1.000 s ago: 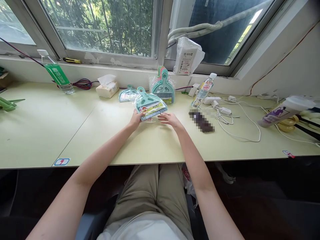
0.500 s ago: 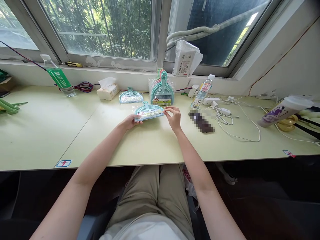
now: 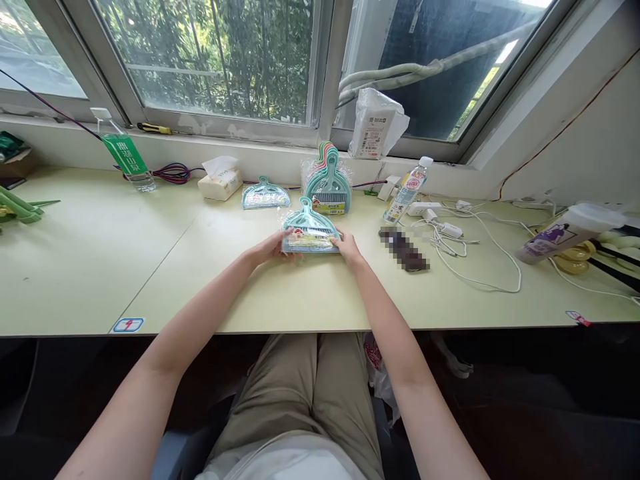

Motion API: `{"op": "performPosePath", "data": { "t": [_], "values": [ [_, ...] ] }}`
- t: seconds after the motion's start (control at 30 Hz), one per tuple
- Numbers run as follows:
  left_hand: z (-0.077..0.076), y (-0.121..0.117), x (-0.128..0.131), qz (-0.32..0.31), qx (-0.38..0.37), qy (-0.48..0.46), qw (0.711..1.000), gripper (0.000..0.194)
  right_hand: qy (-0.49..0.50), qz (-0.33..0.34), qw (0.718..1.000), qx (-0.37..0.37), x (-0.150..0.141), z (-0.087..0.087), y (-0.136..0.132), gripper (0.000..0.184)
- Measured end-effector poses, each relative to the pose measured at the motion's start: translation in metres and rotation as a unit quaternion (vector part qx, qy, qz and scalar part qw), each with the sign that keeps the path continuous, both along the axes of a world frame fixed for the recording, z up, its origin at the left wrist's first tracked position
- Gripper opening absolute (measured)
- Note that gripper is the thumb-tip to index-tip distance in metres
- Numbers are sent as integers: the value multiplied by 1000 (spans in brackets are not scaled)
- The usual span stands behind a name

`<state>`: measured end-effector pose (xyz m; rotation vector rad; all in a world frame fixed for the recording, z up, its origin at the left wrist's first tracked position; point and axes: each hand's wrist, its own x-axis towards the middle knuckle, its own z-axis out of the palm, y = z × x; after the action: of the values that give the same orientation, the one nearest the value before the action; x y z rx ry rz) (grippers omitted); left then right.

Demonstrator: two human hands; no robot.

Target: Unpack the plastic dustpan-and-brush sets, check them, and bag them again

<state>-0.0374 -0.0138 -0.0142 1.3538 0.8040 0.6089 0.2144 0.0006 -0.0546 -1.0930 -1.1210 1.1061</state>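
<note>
A teal dustpan and brush set (image 3: 311,233) in clear wrapping is held just above the table, handle pointing away from me. My left hand (image 3: 277,247) grips its left edge, and my right hand (image 3: 346,244) grips its right edge, fingers partly hidden behind it. Behind it, a stack of similar wrapped dustpan sets (image 3: 327,190) in several colours leans upright near the wall. Another teal wrapped set (image 3: 265,194) lies to the left of that stack.
On the table (image 3: 210,293), a tissue pack (image 3: 220,180) and a green-labelled bottle (image 3: 127,158) stand left. Right are a clear bottle (image 3: 407,191), a blurred-out dark object (image 3: 404,249), white cables (image 3: 450,230) and a plastic cup (image 3: 570,233). A white package (image 3: 377,125) sits on the sill.
My right hand has come to the dustpan set's right edge and closed on it. The set has gone from tilted to level, dipped flat, then turned up to face me, slightly nearer.
</note>
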Motion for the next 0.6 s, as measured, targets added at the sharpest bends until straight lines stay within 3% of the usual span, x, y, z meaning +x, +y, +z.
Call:
{"op": "performPosePath", "data": {
  "t": [0.1,0.23,0.37,0.47,0.6],
  "values": [
    [2,-4,8,14,28,-18,999,76,-11,-77,997,30,8,0,5,56],
    [-10,3,32,134,115,67,982,71,-37,-151,984,89,22,0,8,64],
    [-24,34,57,270,263,217,900,30,-82,-151,976,136,38,-5,19,59],
    [-26,63,69,271,368,276,846,23,-125,-183,962,160,50,-7,39,42],
    [-26,97,76,282,338,295,848,29,-223,-217,935,171,58,-6,71,26]
  ]
}}
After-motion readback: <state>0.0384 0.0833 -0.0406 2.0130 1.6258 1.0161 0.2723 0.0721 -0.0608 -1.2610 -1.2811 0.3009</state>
